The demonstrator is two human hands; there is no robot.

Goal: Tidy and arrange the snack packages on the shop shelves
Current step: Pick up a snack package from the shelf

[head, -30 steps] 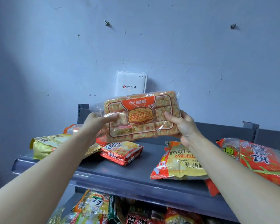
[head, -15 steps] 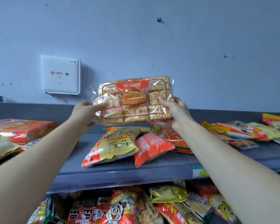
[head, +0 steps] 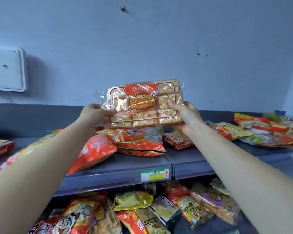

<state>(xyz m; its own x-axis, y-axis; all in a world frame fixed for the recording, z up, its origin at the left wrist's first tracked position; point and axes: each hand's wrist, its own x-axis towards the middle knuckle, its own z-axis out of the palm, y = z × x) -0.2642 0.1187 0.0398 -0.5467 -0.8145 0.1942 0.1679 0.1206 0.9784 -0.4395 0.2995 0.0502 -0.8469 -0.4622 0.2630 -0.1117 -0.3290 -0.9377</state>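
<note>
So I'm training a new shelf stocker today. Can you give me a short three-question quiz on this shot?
1. True or false: the biscuit pack is lying flat on the top shelf.
2. Which hands hold the pack? A) left only B) right only C) both
3. Fill in: the price tag on the shelf edge carries a red ____ pointing up.

Key
1. False: it is held up in the air, face toward the camera.
2. C: the left hand grips its left edge and the right hand its right edge.
3. Arrow.
</note>
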